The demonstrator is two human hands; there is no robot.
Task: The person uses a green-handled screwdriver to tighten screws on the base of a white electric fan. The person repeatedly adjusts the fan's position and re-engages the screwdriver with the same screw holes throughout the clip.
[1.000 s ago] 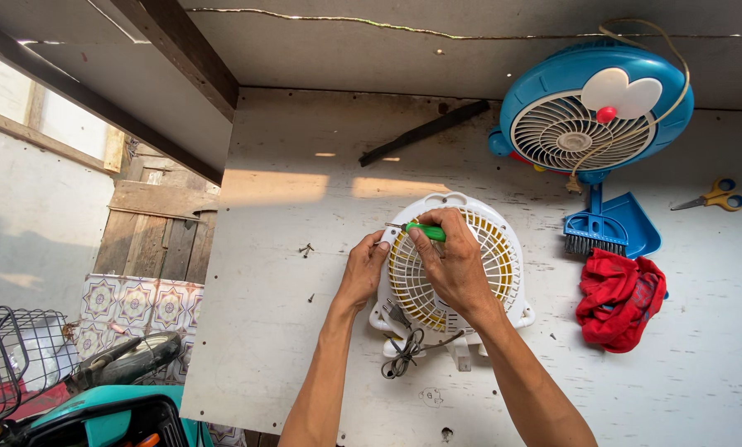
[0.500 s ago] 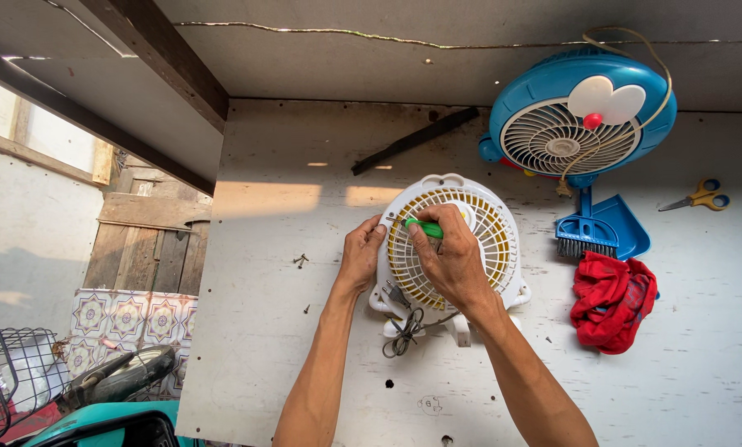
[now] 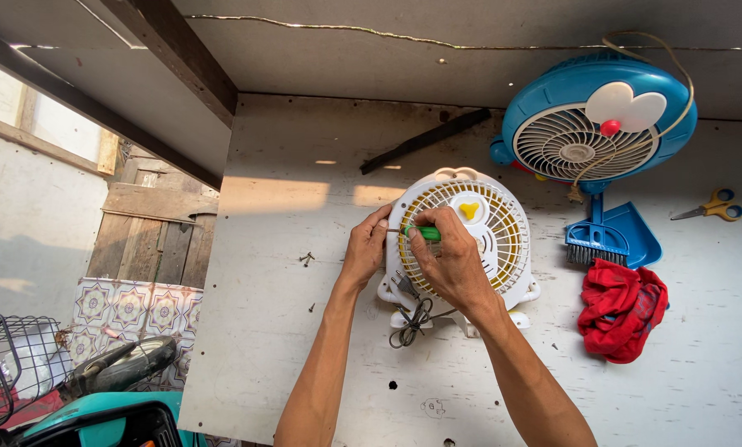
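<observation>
**Screwdriver held at the rim of a small white fan**

On the left rim of the white fan (image 3: 462, 240), a green-handled screwdriver (image 3: 421, 233) is gripped by the right hand (image 3: 450, 261), whose fingers are curled shut around the handle; the tip, pointing left toward the fan's edge, is largely hidden between the two hands. The same edge of the fan is touched by the left hand (image 3: 364, 248), its fingers pressed together against the housing, though whether anything is pinched in them cannot be told. The fan is laid flat on the pale workbench (image 3: 305, 348), its yellow grille facing up, and its coiled cord and plug (image 3: 411, 319) are seen just below the hands. A few loose screws (image 3: 306, 259) are scattered on the bench to the left. Beyond the white fan, at upper right, a round blue fan (image 3: 595, 124) is set, with a blue brush and dustpan (image 3: 611, 236) just beneath it. A red cloth (image 3: 621, 308) is bunched near the dustpan, and yellow-handled scissors (image 3: 715, 207) are left at the far right. A dark flat bar (image 3: 425, 141) is lying near the bench's back edge.
</observation>
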